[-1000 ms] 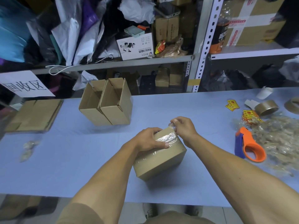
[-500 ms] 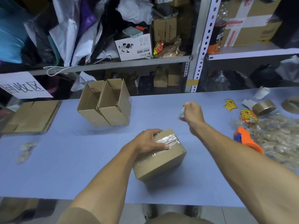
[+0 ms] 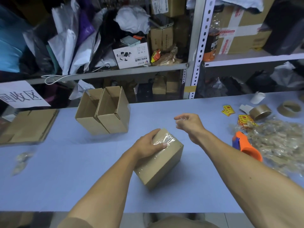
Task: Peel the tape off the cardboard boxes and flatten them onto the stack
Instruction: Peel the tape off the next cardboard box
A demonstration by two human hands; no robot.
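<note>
A small taped cardboard box (image 3: 164,163) sits on the blue table (image 3: 65,178) in front of me, clear tape wrinkled across its top. My left hand (image 3: 148,143) lies flat on the box's top, pressing it down. My right hand (image 3: 189,123) hovers above and right of the box, its fingertips pinched on a thin scrap of clear tape (image 3: 181,118). Two open cardboard boxes (image 3: 105,112) stand side by side farther back on the left. A stack of flattened cardboard (image 3: 28,125) lies at the table's far left.
A heap of peeled tape (image 3: 279,143) covers the right side, with an orange tape dispenser (image 3: 245,145) beside it. Two tape rolls (image 3: 260,111) and yellow stickers (image 3: 227,110) lie behind. Small tape scraps (image 3: 21,160) rest at the left. Cluttered metal shelves (image 3: 194,63) stand behind the table.
My right hand has pulled away from the box's top corner, up and to the right, with a scrap of tape. My left hand and the box have stayed in place.
</note>
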